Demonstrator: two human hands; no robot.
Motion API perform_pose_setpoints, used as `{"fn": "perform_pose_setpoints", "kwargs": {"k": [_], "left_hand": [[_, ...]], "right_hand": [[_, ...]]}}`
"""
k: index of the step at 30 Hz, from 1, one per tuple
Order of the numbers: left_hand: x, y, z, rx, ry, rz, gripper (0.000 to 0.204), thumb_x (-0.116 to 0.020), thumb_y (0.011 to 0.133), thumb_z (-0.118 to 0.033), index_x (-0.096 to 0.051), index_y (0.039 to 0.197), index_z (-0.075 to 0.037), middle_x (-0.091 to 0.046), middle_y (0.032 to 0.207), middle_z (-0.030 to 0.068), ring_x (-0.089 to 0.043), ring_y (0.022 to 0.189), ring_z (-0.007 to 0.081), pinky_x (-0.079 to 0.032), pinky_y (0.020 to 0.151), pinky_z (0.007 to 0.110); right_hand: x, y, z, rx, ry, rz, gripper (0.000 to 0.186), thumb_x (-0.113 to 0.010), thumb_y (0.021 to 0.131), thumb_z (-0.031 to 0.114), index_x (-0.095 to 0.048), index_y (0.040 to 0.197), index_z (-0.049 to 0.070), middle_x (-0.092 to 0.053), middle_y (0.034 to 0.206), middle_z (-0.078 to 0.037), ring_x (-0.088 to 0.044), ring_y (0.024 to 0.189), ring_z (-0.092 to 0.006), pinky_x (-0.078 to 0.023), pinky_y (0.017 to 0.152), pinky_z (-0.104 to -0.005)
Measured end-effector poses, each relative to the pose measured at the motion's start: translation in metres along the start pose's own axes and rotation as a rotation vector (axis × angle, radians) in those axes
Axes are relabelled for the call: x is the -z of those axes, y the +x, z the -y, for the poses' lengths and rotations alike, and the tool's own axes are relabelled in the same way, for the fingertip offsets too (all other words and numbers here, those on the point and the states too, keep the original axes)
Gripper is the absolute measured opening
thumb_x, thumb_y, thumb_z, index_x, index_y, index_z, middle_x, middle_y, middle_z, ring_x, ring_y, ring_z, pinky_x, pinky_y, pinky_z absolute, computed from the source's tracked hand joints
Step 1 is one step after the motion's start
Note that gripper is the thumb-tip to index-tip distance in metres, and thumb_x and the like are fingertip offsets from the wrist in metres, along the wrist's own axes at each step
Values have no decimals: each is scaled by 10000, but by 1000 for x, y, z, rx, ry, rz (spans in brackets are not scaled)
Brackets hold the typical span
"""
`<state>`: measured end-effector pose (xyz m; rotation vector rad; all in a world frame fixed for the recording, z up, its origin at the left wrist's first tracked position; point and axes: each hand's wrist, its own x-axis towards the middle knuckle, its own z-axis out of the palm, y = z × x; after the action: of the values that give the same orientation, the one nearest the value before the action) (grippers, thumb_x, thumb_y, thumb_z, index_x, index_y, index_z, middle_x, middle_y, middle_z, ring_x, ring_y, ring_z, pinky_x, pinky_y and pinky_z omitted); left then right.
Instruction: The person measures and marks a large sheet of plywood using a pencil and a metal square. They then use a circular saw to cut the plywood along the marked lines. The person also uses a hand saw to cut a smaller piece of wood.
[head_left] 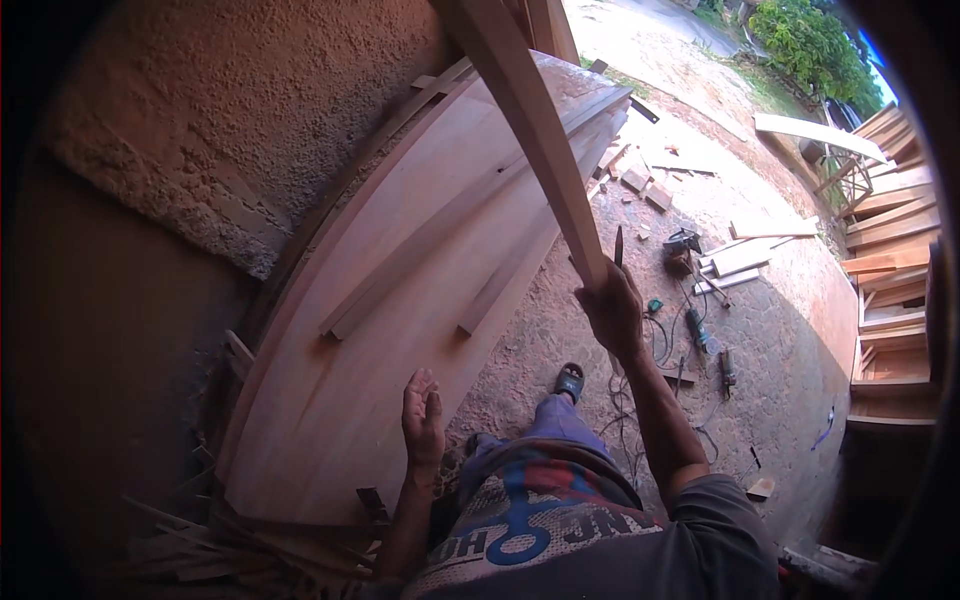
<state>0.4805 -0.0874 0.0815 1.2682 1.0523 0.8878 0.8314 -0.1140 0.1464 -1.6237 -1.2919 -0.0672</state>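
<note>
My right hand [612, 315] is closed round the lower end of a long wooden beam [540, 130], which slants up and away to the left, past the top of the picture. A thin, dark, pointed stick like a pencil [619, 246] juts up by the same hand. With its fingers stretched out and nothing in it, my left hand [424, 420] hovers by the near right edge of a big pale wooden panel [320, 430]. On that panel lie a long wooden strip [425, 255] and a shorter strip [510, 270].
Power tools lie on the stone floor at right: a circular saw [683, 246], a grinder [700, 332] and tangled cables. Wood offcuts [645, 185] and boards [745, 255] lie beyond. A rough wall [200, 120] borders the panel's left; wooden frames [895, 290] stand far right.
</note>
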Motion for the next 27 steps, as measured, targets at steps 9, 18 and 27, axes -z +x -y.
{"fn": "perform_pose_setpoints", "kwargs": {"k": [9, 18, 27], "left_hand": [[-87, 47, 58, -3, 210, -125, 472, -511, 1050, -214, -432, 1441, 38, -493, 1452, 220, -499, 1311, 287, -407, 1093, 395], [-90, 221, 16, -297, 1091, -253, 553, -666, 927, -226, -498, 1406, -5, -493, 1447, 232, -448, 1351, 406, -364, 1129, 492], [-210, 265, -40, -370, 1341, 473, 816, -695, 859, -517, -437, 1463, -34, -522, 1396, 236, -518, 1262, 391, -425, 1039, 514]], "right_hand": [[105, 63, -180, -302, 33, -274, 291, -766, 880, 136, -613, 1095, 11, -637, 947, -103, -596, 827, -217, -494, 742, -347], [133, 60, -295, -449, 439, -292, 291, -679, 949, 11, -621, 1233, 13, -652, 1133, -46, -606, 1048, -120, -500, 923, -271], [113, 90, -317, -541, 305, -305, 326, -663, 947, -11, -605, 1265, 30, -644, 1154, -37, -617, 1050, -119, -506, 927, -269]]}}
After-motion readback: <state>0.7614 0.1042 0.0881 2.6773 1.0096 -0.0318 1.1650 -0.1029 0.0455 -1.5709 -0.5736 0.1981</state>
